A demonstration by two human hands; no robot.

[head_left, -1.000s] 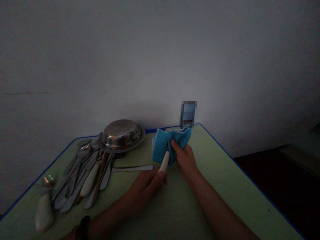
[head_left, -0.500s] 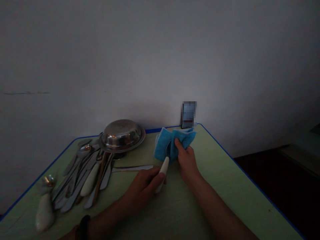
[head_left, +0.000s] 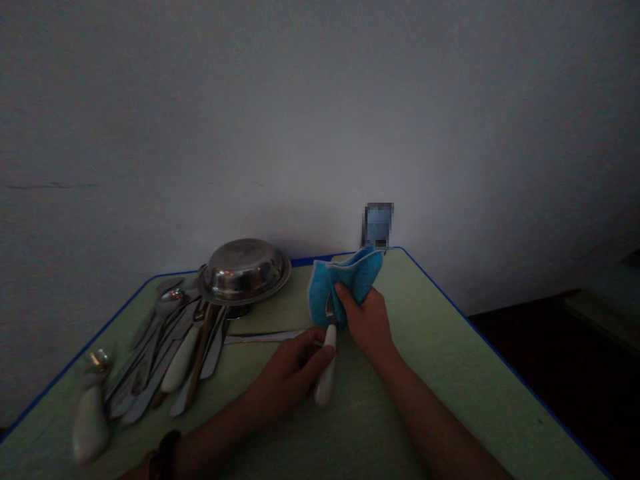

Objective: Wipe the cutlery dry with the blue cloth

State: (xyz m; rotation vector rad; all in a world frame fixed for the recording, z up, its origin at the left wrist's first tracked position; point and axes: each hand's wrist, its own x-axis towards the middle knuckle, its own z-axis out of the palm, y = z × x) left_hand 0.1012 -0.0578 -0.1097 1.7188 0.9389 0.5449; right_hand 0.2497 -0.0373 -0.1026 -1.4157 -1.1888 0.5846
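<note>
My left hand [head_left: 300, 360] is closed around the thick white handle of a spoon [head_left: 326, 380], held upright over the table with its handle end down. The spoon's metal head goes into a folded blue cloth [head_left: 360, 273] with a pale edge, so most of the head is hidden. My right hand [head_left: 367, 320] grips this cloth around the head, thumb pressed on the near side. Just behind my left fingers a knife [head_left: 265, 337] lies crosswise on the table.
Left of my hands spreads a heap of knives, spoons and other cutlery [head_left: 160, 347]. Another white-handled utensil [head_left: 91, 420] lies nearest me. An upside-down metal bowl [head_left: 245, 267] sits at the back. A blurred phone-like device [head_left: 378, 223] leans on the wall. Blue trim edges the green table [head_left: 450, 400].
The cloth and my right hand have shifted slightly left, and the cloth has folded differently around the spoon's head. The handle has turned more upright, its lower end now showing below my left hand.
</note>
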